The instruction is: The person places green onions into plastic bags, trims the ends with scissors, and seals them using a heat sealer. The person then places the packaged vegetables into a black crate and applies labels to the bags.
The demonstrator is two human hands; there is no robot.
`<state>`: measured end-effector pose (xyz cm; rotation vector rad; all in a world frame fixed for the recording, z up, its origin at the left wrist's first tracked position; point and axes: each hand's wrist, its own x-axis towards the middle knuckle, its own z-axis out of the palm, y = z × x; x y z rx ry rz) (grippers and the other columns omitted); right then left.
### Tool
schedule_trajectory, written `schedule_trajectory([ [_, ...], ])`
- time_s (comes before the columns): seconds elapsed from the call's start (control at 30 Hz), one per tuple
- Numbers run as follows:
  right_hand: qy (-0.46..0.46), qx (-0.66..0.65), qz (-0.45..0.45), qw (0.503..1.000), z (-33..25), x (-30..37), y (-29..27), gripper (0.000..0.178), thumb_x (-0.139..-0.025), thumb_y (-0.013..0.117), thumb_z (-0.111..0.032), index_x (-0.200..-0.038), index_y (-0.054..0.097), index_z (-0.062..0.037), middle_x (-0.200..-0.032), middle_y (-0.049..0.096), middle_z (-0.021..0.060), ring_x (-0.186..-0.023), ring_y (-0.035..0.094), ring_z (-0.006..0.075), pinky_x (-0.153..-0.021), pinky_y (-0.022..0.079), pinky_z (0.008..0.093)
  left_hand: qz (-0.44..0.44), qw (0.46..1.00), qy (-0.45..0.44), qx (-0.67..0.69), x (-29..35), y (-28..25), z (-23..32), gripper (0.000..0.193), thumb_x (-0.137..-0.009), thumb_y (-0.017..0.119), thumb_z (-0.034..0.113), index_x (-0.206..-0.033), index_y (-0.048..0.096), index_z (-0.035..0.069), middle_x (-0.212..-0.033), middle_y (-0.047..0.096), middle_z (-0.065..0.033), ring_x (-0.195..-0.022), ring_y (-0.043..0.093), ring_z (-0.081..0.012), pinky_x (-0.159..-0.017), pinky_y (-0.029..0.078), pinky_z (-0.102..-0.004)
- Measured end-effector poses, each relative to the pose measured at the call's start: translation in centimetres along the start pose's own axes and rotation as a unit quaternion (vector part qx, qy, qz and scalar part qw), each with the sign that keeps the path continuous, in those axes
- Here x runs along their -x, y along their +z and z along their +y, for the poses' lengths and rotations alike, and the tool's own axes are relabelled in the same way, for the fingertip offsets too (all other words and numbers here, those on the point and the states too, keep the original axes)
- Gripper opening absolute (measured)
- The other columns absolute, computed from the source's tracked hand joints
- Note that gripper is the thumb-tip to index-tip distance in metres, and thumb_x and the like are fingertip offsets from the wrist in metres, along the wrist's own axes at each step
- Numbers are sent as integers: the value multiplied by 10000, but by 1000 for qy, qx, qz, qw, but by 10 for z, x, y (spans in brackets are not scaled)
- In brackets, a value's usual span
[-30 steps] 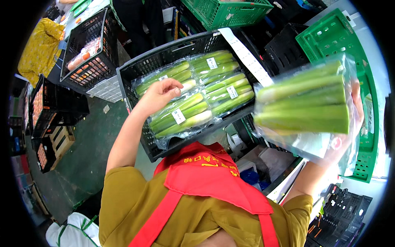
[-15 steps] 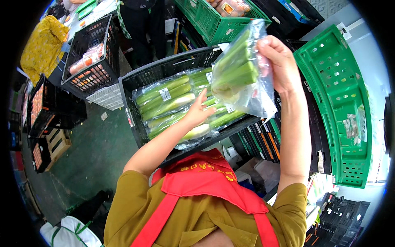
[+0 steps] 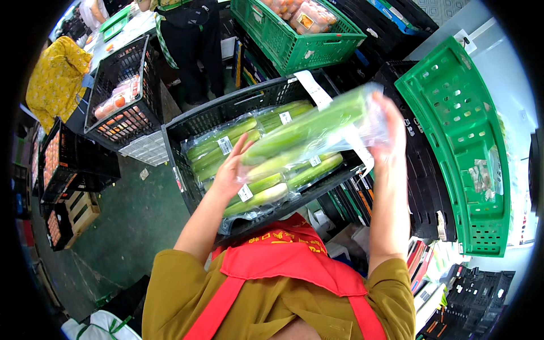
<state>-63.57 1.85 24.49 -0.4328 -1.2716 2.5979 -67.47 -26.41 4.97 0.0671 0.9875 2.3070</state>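
Note:
A clear plastic bag of celery, blurred by motion, is held slantwise above a black crate. My right hand grips its right end, fingers closed on the gathered plastic. At the bag's lower left end is my left hand, with the thumb side against the bag and the fingers partly hidden. Several more bags of celery lie side by side in the crate, with small white labels on them. The held bag covers the middle of the crate.
A white paper strip crosses the crate's far rim. Beyond stands a green crate with packed orange produce. An upright green crate is at right. Black crates stand at left; people work farther back.
The bag has swung from upright to nearly level and come down over the crate. My left hand has left the packed bags and moved to the held bag's end. My right hand has lowered.

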Motion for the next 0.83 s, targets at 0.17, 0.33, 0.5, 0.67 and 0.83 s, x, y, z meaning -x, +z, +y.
schedule_trajectory([
  [0.17,68,-191,22,979,68,22,-62,168,-899,528,-146,-954,601,-5,-927,687,142,-827,687,231,-811,565,407,23,972,-123,200,33,-72,9,591,-840,396,175,-1386,315,-36,-1336,466,-211,-1188,497,-384,-1009,429,-460],
  [0.33,71,-218,87,970,122,-6,-90,152,-903,502,-116,-906,596,4,-898,694,158,-857,689,264,-833,559,433,76,965,-173,183,42,-94,-8,631,-916,385,381,-1336,342,-89,-1320,445,-273,-1161,510,-416,-985,458,-465],
  [0.5,95,-173,267,943,186,-49,-131,238,-962,387,-130,-1027,517,59,-1005,650,195,-984,640,314,-905,522,464,187,949,-249,51,47,-63,-3,844,-881,403,654,-1304,351,-76,-1253,473,-264,-1047,580,-379,-857,522,-433],
  [0.67,135,-160,333,919,227,-74,-150,295,-1002,321,-156,-1077,481,81,-1061,619,212,-1023,622,307,-917,517,464,196,923,-253,-214,42,-73,-25,632,-855,570,566,-1136,448,13,-1002,559,-118,-875,623,-232,-728,524,-363],
  [0.83,141,-187,349,907,244,-93,-170,299,-1007,322,-179,-1123,448,66,-1125,583,230,-1089,586,338,-942,501,461,184,867,-262,-381,15,-86,-41,747,-842,529,632,-1279,397,39,-1117,568,-152,-1020,582,-252,-850,477,-429],
])
